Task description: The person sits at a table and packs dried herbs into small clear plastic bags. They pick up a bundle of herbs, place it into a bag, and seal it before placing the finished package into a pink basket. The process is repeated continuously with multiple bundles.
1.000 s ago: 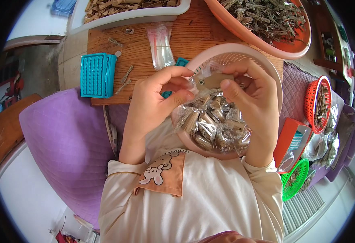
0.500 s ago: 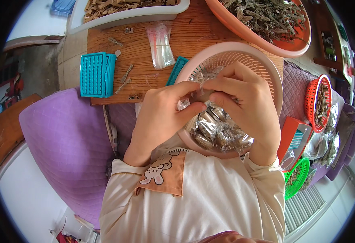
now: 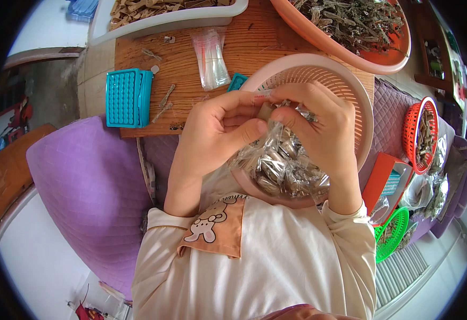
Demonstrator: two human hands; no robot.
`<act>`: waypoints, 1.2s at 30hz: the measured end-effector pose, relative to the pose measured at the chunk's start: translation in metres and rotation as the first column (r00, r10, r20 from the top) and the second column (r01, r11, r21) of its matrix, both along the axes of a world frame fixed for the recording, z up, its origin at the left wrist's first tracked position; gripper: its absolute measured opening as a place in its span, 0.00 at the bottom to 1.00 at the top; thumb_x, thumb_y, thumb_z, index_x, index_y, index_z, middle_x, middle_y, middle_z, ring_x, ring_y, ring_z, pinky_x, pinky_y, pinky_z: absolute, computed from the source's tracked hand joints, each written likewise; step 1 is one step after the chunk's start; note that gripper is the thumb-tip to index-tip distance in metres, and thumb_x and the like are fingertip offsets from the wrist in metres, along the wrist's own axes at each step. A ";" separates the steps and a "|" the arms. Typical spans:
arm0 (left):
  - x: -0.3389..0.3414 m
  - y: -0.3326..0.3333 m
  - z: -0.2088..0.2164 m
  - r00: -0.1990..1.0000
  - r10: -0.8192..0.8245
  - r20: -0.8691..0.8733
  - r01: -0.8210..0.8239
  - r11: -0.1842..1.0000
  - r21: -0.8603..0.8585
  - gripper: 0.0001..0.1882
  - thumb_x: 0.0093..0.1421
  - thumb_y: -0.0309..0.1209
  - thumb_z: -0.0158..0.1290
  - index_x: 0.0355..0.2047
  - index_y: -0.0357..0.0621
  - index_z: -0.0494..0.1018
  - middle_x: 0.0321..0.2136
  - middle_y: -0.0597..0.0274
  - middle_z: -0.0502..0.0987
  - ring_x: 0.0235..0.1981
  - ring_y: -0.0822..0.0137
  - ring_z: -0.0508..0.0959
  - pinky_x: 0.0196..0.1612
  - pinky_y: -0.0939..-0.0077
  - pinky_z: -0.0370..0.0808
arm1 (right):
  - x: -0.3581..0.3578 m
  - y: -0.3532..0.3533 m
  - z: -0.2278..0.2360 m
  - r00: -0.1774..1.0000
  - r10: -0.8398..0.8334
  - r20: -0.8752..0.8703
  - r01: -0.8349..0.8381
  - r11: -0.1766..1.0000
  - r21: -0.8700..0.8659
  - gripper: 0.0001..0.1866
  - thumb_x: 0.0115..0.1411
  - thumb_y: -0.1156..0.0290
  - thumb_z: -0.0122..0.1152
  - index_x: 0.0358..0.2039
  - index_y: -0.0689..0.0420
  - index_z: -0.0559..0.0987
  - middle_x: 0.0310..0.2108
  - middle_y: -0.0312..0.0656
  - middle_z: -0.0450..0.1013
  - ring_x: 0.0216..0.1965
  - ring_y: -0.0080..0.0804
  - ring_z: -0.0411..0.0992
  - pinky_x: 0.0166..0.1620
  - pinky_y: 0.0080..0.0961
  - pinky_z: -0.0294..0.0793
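My left hand [image 3: 217, 128] and my right hand [image 3: 324, 125] meet over a pink plastic basket [image 3: 365, 101]. Both pinch a small clear plastic bag [image 3: 269, 140] near its top, thumbs toward me. A tan piece and some dry brownish bits show between the fingers, in or at the bag's mouth; the fingers partly hide them. Below, the basket holds several filled clear bags [image 3: 292, 173] with shiny creased sides. Beyond my left hand, a stack of flat clear zip bags [image 3: 211, 61] lies on the wooden table [image 3: 180, 50].
Teal ridged trays [image 3: 128, 98] stand at the table's left edge. At the back are a white tub [image 3: 175, 20] of tan pieces and an orange basin [image 3: 345, 53] of dried herbs. To the right sit a red basket [image 3: 412, 133], an orange box [image 3: 380, 178] and a green basket [image 3: 390, 245].
My hands have shifted slightly, with the left fingers now more curled behind the bag. The clear bag hangs more plainly below my thumbs, and the tan piece shows between them.
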State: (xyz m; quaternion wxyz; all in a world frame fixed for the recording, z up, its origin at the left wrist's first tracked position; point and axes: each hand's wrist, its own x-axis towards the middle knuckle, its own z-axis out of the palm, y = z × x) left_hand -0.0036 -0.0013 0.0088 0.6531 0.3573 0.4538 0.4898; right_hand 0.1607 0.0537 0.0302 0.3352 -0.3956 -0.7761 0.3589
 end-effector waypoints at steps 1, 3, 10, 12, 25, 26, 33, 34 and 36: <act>0.000 0.001 0.000 1.000 -0.012 0.016 0.012 1.000 -0.005 0.20 0.51 0.28 0.58 0.42 0.30 0.69 0.35 0.58 0.76 0.35 0.73 0.76 0.40 0.82 0.73 | -0.003 -0.003 -0.001 0.997 -0.065 -0.050 0.064 0.998 -0.013 0.08 0.44 0.75 0.63 0.28 0.58 0.76 0.24 0.39 0.73 0.22 0.32 0.71 0.26 0.25 0.71; -0.002 0.003 -0.001 0.998 -0.035 0.048 0.035 0.999 -0.015 0.20 0.51 0.28 0.58 0.42 0.30 0.69 0.34 0.58 0.76 0.35 0.74 0.76 0.40 0.82 0.73 | -0.008 -0.007 -0.005 0.973 -0.158 -0.168 0.149 0.987 -0.067 0.08 0.45 0.76 0.63 0.28 0.58 0.76 0.24 0.39 0.73 0.23 0.30 0.71 0.27 0.24 0.71; -0.009 0.010 0.000 0.964 -0.079 0.252 0.090 0.995 -0.032 0.19 0.52 0.28 0.57 0.42 0.29 0.69 0.34 0.58 0.76 0.34 0.75 0.75 0.39 0.84 0.73 | 0.004 -0.001 -0.021 0.980 -0.024 -0.198 0.029 0.999 0.025 0.12 0.47 0.66 0.64 0.30 0.58 0.77 0.33 0.41 0.73 0.34 0.33 0.71 0.35 0.25 0.71; -0.010 0.009 -0.007 0.967 -0.043 0.250 0.052 0.998 -0.029 0.19 0.52 0.28 0.57 0.42 0.30 0.69 0.35 0.58 0.76 0.34 0.75 0.75 0.38 0.85 0.73 | 0.008 0.002 -0.021 0.986 0.046 -0.160 -0.028 0.993 0.116 0.16 0.46 0.60 0.65 0.31 0.58 0.77 0.38 0.43 0.71 0.39 0.36 0.69 0.39 0.29 0.70; -0.002 0.010 -0.003 0.993 -0.118 0.012 0.118 0.993 -0.019 0.17 0.55 0.28 0.54 0.42 0.30 0.69 0.38 0.55 0.75 0.40 0.71 0.74 0.43 0.80 0.71 | 0.010 -0.002 -0.028 0.978 0.187 -0.089 -0.184 0.982 0.037 0.18 0.37 0.72 0.70 0.33 0.55 0.77 0.47 0.45 0.64 0.47 0.43 0.63 0.46 0.37 0.66; -0.001 0.010 -0.004 0.994 -0.112 -0.010 0.112 0.994 -0.008 0.17 0.55 0.28 0.53 0.43 0.31 0.69 0.38 0.54 0.75 0.40 0.71 0.74 0.43 0.80 0.71 | 0.011 -0.001 -0.030 0.976 0.202 -0.085 -0.198 0.979 0.059 0.19 0.38 0.73 0.69 0.34 0.55 0.77 0.46 0.45 0.64 0.46 0.43 0.64 0.46 0.36 0.67; 0.012 0.009 -0.007 0.966 0.144 -0.215 -0.104 0.977 0.185 0.15 0.59 0.29 0.48 0.44 0.35 0.68 0.34 0.57 0.77 0.35 0.75 0.76 0.36 0.85 0.71 | -0.004 -0.019 -0.031 0.821 -0.281 -0.497 -0.085 0.801 -0.593 0.21 0.52 0.71 0.60 0.47 0.62 0.71 0.38 0.44 0.69 0.36 0.23 0.68 0.36 0.18 0.70; 0.013 0.008 -0.008 0.954 0.157 -0.257 -0.112 0.977 0.179 0.14 0.59 0.29 0.47 0.45 0.35 0.68 0.34 0.56 0.77 0.34 0.75 0.75 0.35 0.85 0.71 | 0.000 -0.019 -0.029 0.884 -0.226 -0.408 -0.062 0.809 -0.584 0.19 0.55 0.71 0.58 0.47 0.63 0.71 0.35 0.43 0.71 0.33 0.20 0.69 0.34 0.16 0.70; 0.014 0.005 -0.007 0.924 0.181 -0.337 -0.130 0.977 0.167 0.14 0.59 0.29 0.47 0.45 0.37 0.68 0.34 0.56 0.77 0.32 0.76 0.75 0.32 0.84 0.70 | 0.002 -0.018 -0.030 0.954 -0.166 -0.249 0.000 0.834 -0.553 0.16 0.57 0.70 0.55 0.45 0.63 0.72 0.27 0.41 0.72 0.28 0.17 0.69 0.31 0.15 0.69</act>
